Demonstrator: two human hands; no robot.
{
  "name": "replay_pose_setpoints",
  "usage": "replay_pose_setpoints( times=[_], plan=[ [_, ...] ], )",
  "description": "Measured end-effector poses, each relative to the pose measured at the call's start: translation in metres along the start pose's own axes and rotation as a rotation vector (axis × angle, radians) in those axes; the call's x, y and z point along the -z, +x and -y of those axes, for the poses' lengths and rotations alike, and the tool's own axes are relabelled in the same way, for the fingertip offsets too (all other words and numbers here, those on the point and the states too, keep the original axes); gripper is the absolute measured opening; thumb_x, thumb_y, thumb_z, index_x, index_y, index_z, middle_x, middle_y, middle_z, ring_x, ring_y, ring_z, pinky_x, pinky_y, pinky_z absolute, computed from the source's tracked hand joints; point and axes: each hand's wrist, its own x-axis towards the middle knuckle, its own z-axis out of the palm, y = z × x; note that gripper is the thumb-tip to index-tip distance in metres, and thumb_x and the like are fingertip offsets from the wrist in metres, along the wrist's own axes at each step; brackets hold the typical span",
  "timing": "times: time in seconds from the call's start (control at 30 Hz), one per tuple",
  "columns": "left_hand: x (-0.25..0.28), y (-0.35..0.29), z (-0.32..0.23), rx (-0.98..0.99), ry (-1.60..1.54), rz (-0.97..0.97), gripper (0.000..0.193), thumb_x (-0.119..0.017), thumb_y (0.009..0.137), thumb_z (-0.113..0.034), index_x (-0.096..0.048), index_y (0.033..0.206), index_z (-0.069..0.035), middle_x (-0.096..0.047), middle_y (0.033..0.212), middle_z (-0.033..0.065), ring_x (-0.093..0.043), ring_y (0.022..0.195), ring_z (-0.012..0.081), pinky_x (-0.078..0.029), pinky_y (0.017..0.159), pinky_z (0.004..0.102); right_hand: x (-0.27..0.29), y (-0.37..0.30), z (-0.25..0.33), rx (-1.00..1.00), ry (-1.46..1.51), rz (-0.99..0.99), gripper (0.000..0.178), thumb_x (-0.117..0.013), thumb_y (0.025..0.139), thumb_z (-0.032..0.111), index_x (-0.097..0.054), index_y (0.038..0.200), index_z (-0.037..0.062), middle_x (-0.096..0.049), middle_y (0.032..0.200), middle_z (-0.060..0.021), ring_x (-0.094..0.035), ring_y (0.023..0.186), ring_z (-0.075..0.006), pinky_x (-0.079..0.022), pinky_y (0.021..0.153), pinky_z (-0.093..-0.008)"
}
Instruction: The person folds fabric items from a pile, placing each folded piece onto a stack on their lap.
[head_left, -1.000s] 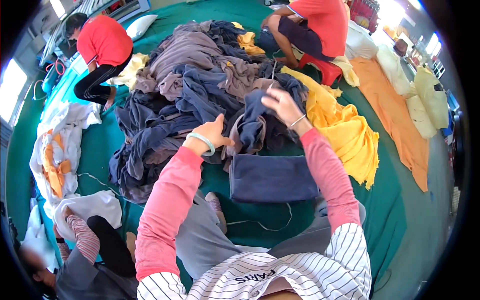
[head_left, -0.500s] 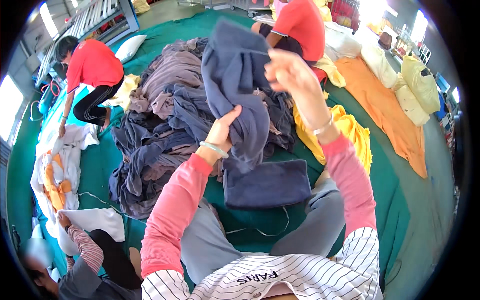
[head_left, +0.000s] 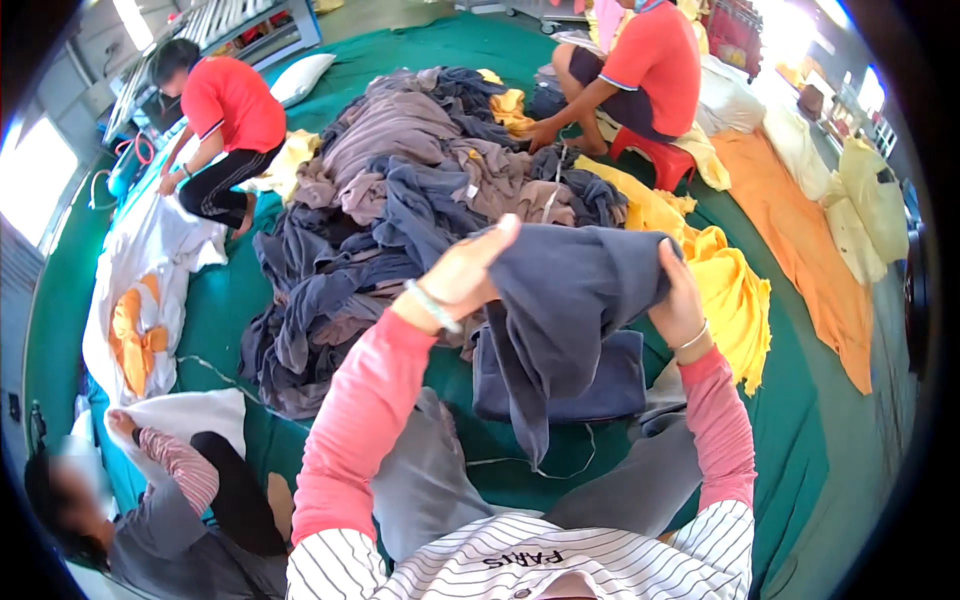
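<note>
So from the head view, the dark blue cloth (head_left: 570, 300) is now spread sideways between both hands, where half a second ago it was hoisted high in a tall bunch, and a second ago it was only being pulled off the pile (head_left: 400, 200). The left hand (head_left: 465, 275) is clamped on its left edge with the thumb sticking up, and the right hand (head_left: 675, 300) is pinched shut on the right corner. The cloth hangs in the air above the folded stack (head_left: 610, 385) on the green floor (head_left: 800, 420), just in front of the knees. Looks to me like it's gone from shaking out to lining up edges for a fold.
</note>
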Motion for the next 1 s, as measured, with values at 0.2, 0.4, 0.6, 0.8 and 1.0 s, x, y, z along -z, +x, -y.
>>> replay_pose_setpoints(
  times=[0.2,0.4,0.6,0.8,1.0],
  plan=[
    [0.023,-0.022,-0.012,-0.154,0.054,-0.257,0.042,-0.045,0.092,-0.029,-0.049,0.115,0.005,-0.054,0.117,0.0144,-0.052,0.107,0.0259,-0.037,0.096,0.0389,0.039,-0.006,0.048,0.134,0.044,-0.141,0.025,-0.054,0.088,0.022,-0.056,0.103,0.0032,-0.062,0.098,-0.0069,-0.061,0.087,-0.0187,-0.048,0.078,-0.0303],
    [0.017,-0.020,0.000,-0.223,0.040,-0.335,0.035,-0.046,0.092,-0.029,-0.056,0.106,0.002,-0.060,0.105,0.0085,-0.056,0.097,0.0180,-0.042,0.087,0.0309,0.049,-0.021,0.057,0.090,0.044,-0.141,0.023,-0.054,0.087,0.017,-0.055,0.104,0.0024,-0.061,0.097,-0.0066,-0.059,0.088,-0.0181,-0.046,0.081,-0.0301],
    [0.010,-0.024,0.012,-0.531,0.540,-0.637,0.027,-0.047,0.091,-0.021,-0.059,0.095,0.003,-0.060,0.089,0.0035,-0.051,0.082,0.0102,-0.039,0.078,0.0240,0.061,-0.042,0.071,0.223,-0.051,-0.077,0.021,-0.050,0.088,0.010,-0.055,0.108,0.0022,-0.061,0.103,-0.0076,-0.058,0.095,-0.0174,-0.045,0.084,-0.0297],
    [0.021,-0.004,0.024,-0.900,0.709,-0.664,0.015,-0.054,0.085,-0.005,-0.059,0.098,0.001,-0.051,0.102,0.0055,-0.049,0.091,0.0119,-0.037,0.083,0.0250,0.100,-0.027,0.074,0.528,-0.357,-0.257,0.014,-0.057,0.085,0.008,-0.061,0.098,0.0052,-0.062,0.096,-0.0020,-0.058,0.090,-0.0116,-0.044,0.082,-0.0262],
    [0.031,0.019,0.027,-0.679,0.272,-0.448,0.016,-0.060,0.081,-0.001,-0.064,0.096,0.001,-0.064,0.092,0.0021,-0.057,0.084,0.0091,-0.043,0.079,0.0220,0.111,0.014,0.071,0.393,-0.065,-0.276,0.008,-0.061,0.084,0.017,-0.062,0.089,0.0115,-0.062,0.089,0.0021,-0.055,0.081,-0.0072,-0.041,0.073,-0.0234]
  ],
)
